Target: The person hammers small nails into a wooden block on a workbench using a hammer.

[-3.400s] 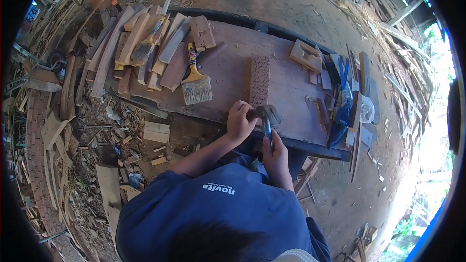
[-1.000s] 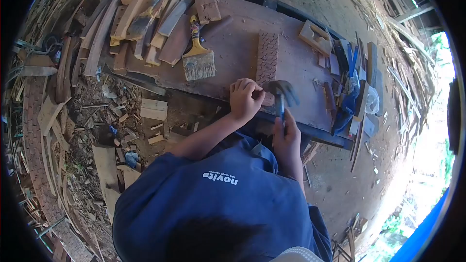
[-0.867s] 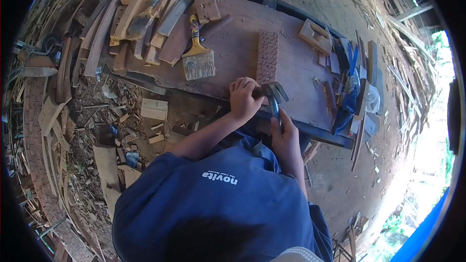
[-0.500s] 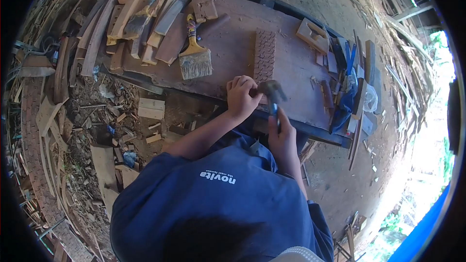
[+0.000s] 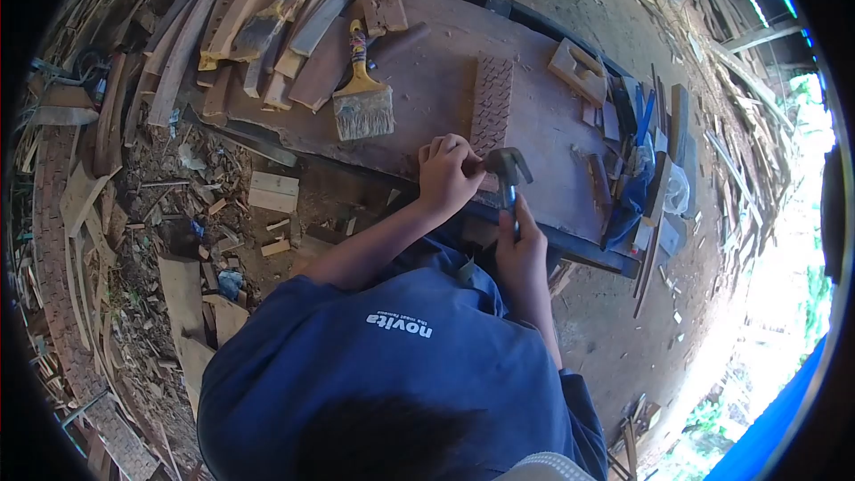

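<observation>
My right hand grips a claw hammer by its handle, with the head raised toward my left hand. My left hand is closed at the near edge of the workbench, beside the hammer head. Whatever sits in its fingers is mostly hidden; a short brownish end shows toward the hammer head. Just beyond both hands lies a long wooden board, carved with rows of small notches. The board's near end is partly covered by my hand and the hammer.
A wide paintbrush lies left of the board, near stacked wood pieces. A wooden hand plane rests at the far right of the workbench. Blue cloth and wood strips crowd the right end. Scraps litter the ground.
The hammer head, blurred before, is sharper and tilted slightly differently beside my left hand. My left hand keeps its closed hold. The whole view has shifted slightly.
</observation>
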{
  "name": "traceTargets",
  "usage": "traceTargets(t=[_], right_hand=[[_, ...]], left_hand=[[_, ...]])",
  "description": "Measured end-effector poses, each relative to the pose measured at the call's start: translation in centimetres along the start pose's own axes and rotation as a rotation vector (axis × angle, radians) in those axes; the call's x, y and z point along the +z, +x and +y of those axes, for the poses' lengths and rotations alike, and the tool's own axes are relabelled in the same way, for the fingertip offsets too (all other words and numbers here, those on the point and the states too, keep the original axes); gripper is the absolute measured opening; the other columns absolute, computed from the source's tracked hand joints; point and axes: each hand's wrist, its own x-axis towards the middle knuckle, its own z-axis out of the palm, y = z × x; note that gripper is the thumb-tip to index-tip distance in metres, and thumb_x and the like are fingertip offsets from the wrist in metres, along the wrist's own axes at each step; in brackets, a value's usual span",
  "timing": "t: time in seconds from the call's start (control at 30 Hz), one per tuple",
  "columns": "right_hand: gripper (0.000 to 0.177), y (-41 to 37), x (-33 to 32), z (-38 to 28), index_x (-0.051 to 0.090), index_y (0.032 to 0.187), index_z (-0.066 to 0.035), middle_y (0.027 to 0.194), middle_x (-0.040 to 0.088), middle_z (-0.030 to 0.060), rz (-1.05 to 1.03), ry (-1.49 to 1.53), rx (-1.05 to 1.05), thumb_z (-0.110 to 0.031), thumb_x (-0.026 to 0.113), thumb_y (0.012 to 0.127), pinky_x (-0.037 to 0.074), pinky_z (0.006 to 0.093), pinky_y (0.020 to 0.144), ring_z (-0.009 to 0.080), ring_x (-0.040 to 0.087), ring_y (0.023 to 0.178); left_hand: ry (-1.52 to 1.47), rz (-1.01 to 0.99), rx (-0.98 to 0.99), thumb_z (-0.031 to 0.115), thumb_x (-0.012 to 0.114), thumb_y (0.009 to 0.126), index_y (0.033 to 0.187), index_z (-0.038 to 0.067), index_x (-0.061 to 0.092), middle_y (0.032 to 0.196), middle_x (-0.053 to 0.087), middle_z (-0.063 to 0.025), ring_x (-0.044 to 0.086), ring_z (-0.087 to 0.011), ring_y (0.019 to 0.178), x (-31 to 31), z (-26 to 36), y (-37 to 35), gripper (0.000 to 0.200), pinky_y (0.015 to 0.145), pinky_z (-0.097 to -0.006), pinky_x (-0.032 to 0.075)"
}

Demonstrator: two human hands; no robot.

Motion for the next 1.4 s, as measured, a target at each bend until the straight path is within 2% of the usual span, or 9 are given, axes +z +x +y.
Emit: traceTargets(t=[0.2,0.37,0.5,0.6,0.7,0.8,0.9,1.2,1.4], right_hand=[[0.043,-0.1,-0.6,0.7,0.050,0.135,0.008,0.076,0.065,0.0219,0.092,0.128,-0.052,-0.016,0.056,0.100,0.046,0.0286,0.055,0.0099,0.051,0.056],[0.042,-0.4,0.1,0.3,0.051,0.134,0.008,0.079,0.066,0.0227,0.053,0.040,-0.047,-0.016,0.057,0.100,0.049,0.0292,0.063,0.0115,0.063,0.069],[0.042,-0.3,0.0,0.5,0.051,0.134,0.008,0.079,0.066,0.0231,-0.008,0.111,0.059,-0.015,0.058,0.099,0.050,0.0296,0.063,0.0143,0.067,0.069],[0.044,-0.2,0.9,5.0,0.049,0.135,0.009,0.080,0.067,0.0189,0.101,0.102,-0.095,-0.016,0.057,0.100,0.051,0.0304,0.062,0.0195,0.065,0.061],[0.044,-0.6,0.7,7.8,0.047,0.139,0.006,0.073,0.063,0.0102,0.147,0.249,0.023,-0.017,0.053,0.102,0.049,0.0291,0.052,0.0176,0.057,0.049],[0.042,-0.4,-0.2,7.6,0.045,0.143,-0.003,0.064,0.047,-0.0004,0.201,0.783,0.322,-0.020,0.047,0.105,0.034,0.0228,0.034,0.0049,0.042,0.042],[0.041,0.1,0.4,9.7,0.045,0.142,-0.004,0.064,0.047,-0.0003,0.312,1.043,0.417,-0.021,0.047,0.105,0.033,0.0216,0.034,0.0050,0.041,0.042],[0.042,0.4,4.6,16.1,0.044,0.144,-0.005,0.065,0.045,-0.0031,0.440,0.919,0.274,-0.021,0.048,0.105,0.032,0.0201,0.038,0.0034,0.039,0.046],[0.041,0.5,4.9,16.0,0.046,0.143,-0.002,0.070,0.042,-0.0077,0.481,0.742,0.210,-0.012,0.050,0.104,0.032,0.0170,0.050,0.0007,0.039,0.057]], left_hand=[[0.014,0.006,0.002,0.021,0.079,0.073,0.074,0.012,0.063,0.093,0.058,-0.0003,0.057,-0.0233,0.095,0.0,0.1,0.1,0.018,0.086,-0.0415,0.038],[0.007,0.001,0.013,0.021,0.079,0.074,0.075,0.012,0.064,0.093,0.058,-0.0004,0.057,-0.0229,0.094,0.0,-0.1,0.0,0.017,0.086,-0.0415,0.038],[0.011,-0.014,0.019,0.022,0.079,0.075,0.075,0.013,0.064,0.093,0.059,-0.0004,0.058,-0.0223,0.094,-0.3,0.1,0.1,0.017,0.087,-0.0412,0.038],[0.042,-0.026,0.011,0.025,0.079,0.075,0.079,0.013,0.064,0.094,0.058,-0.0011,0.057,-0.0236,0.096,0.2,-0.1,-0.1,0.020,0.088,-0.0421,0.037],[0.065,-0.076,0.054,0.026,0.078,0.076,0.085,0.013,0.063,0.097,0.058,-0.0033,0.054,-0.0270,0.101,-0.5,0.4,0.1,0.022,0.090,-0.0436,0.036],[-0.030,0.008,0.125,0.024,0.076,0.080,0.088,0.014,0.061,0.098,0.057,-0.0034,0.053,-0.0296,0.101,-1.3,1.4,1.3,0.020,0.089,-0.0414,0.038],[-0.047,-0.018,0.245,0.022,0.072,0.082,0.089,0.014,0.060,0.101,0.057,-0.0039,0.053,-0.0313,0.102,-0.4,2.3,4.6,0.016,0.090,-0.0425,0.038],[0.183,-0.351,0.498,0.015,0.065,0.087,0.092,0.011,0.066,0.107,0.061,-0.0095,0.054,-0.0303,0.109,14.0,4.7,20.6,0.007,0.093,-0.0479,0.044],[0.058,-0.537,0.452,0.014,0.063,0.087,0.105,0.008,0.067,0.107,0.066,-0.0152,0.061,-0.0349,0.109,25.1,3.0,27.2,0.020,0.093,-0.0442,0.049]])
